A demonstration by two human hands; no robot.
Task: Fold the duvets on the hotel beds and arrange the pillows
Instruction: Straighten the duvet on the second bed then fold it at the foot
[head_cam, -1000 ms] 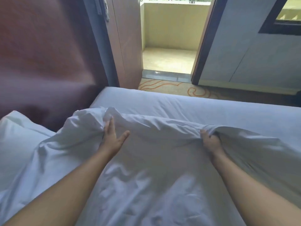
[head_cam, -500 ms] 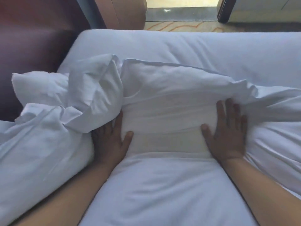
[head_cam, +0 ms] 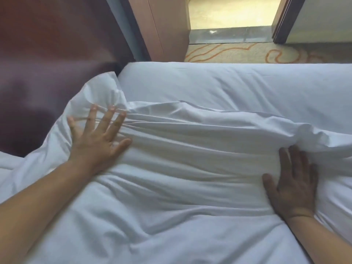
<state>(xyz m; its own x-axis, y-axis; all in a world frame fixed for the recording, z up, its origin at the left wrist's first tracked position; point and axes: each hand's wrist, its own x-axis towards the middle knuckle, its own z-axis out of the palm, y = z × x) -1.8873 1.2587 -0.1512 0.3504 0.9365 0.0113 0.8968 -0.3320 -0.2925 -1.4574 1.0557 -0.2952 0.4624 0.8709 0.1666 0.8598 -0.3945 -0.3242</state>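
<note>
A hotel room is seen from above a bed (head_cam: 228, 82) dressed in white, with patterned carpet (head_cam: 238, 53) beyond its far edge and an open doorway (head_cam: 230, 18) onto a pale tiled floor. At the far left a dark padded headboard (head_cam: 47, 63) is seen, blurred; beside it a wooden panel (head_cam: 163, 27) stands upright next to the doorway.

Below the headboard, at the left edge, part of a white pillow (head_cam: 7, 161) is shown, partly covered by bedding. The white duvet (head_cam: 181, 168) is spread across the near part of the bed, bunched into a long rumpled ridge that runs from the upper left toward the right edge. Its left end is pushed up against the headboard in a crumpled peak.

The left hand (head_cam: 97, 138) is laid flat on the left end of that ridge, fingers spread wide and palm pressed into the cloth; nothing is gripped, and creases fan out from under the fingertips. The forearm is stretched in from the lower left corner.

Further right, the right hand (head_cam: 295, 183) is laid open and palm down on the duvet, fingers together and extended, their tips tucked just under the overhanging fold of the ridge. Nothing is pinched in it. It sits in shadow, and its forearm enters from the lower right corner.
</note>
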